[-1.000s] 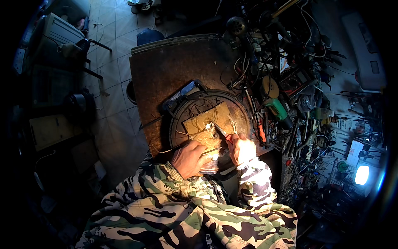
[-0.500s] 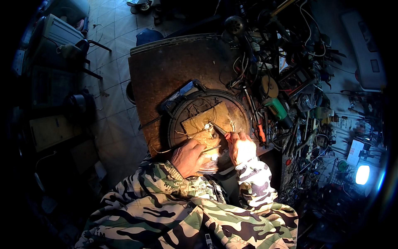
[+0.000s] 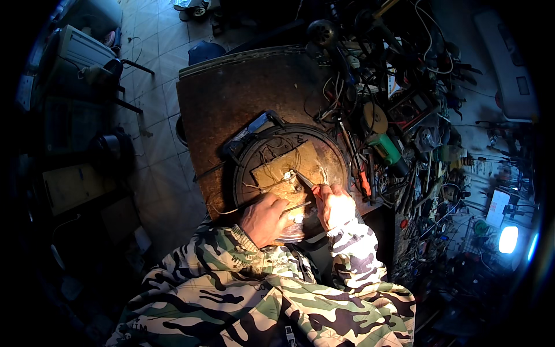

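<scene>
My left hand (image 3: 263, 220) is closed around a thin, stiff piece, perhaps a wire or rod (image 3: 298, 206), whose end sticks out to the right past the fingers. My right hand (image 3: 335, 207) grips a slim tool with a red-orange handle and dark pointed tip (image 3: 304, 180); its exact kind is not clear. That tip meets or nearly meets a small bright whitish piece (image 3: 288, 174) on a tan board (image 3: 277, 169). The board lies on a round, dark-rimmed metal plate (image 3: 243, 167). Thin wires (image 3: 248, 185) run across board and plate.
A brown worktable (image 3: 248, 87) extends beyond the plate, where a blue object (image 3: 254, 128) leans at its edge. On the right lie a green cylindrical tool (image 3: 386, 149), a red-handled screwdriver (image 3: 365, 182), a multimeter (image 3: 411, 110) and tangled tools. A lamp (image 3: 508, 239) glows far right.
The view has shifted very slightly. Both hands keep almost the same pose, and the pointed tool stays at the small whitish piece.
</scene>
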Tool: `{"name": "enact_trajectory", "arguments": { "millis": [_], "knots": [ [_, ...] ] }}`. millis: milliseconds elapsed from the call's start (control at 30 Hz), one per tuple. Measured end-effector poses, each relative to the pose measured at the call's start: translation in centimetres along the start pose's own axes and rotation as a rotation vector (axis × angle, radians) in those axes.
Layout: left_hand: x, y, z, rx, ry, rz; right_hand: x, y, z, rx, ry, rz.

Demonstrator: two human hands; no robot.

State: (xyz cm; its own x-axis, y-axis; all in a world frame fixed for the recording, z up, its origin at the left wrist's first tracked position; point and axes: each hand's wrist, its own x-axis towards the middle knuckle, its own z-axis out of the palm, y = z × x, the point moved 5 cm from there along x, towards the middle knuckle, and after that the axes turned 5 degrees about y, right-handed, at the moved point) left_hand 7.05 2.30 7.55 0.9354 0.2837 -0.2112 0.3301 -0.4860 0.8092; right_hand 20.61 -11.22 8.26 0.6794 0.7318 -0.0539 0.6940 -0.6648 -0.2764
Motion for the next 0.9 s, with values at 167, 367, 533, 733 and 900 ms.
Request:
{"name": "enact_trajectory", "arguments": {
  "millis": [167, 367, 533, 733, 900],
  "knots": [
    [1.5, 0.9, 0.5, 0.045, 0.012, 0.032, 0.2, -0.1, 0.0, 0.015, -0.124, 0.032],
    [2.7, 1.1, 1.1, 0.127, 0.017, 0.023, 0.1, -0.1, 1.1, 0.039, -0.141, 0.130],
    [2.8, 1.1, 1.4, 0.171, 0.069, 0.012, -0.4, 0.0, 2.1, -0.024, -0.140, 0.182],
    [2.7, 0.4, 2.0, 0.188, 0.066, -0.013, 0.9, 0.5, 1.3, 0.142, 0.055, 0.379],
    [2.8, 0.4, 2.2, 0.200, 0.013, -0.011, -0.4, 2.1, 0.9, 0.334, -0.031, 0.524]
  ]
}}
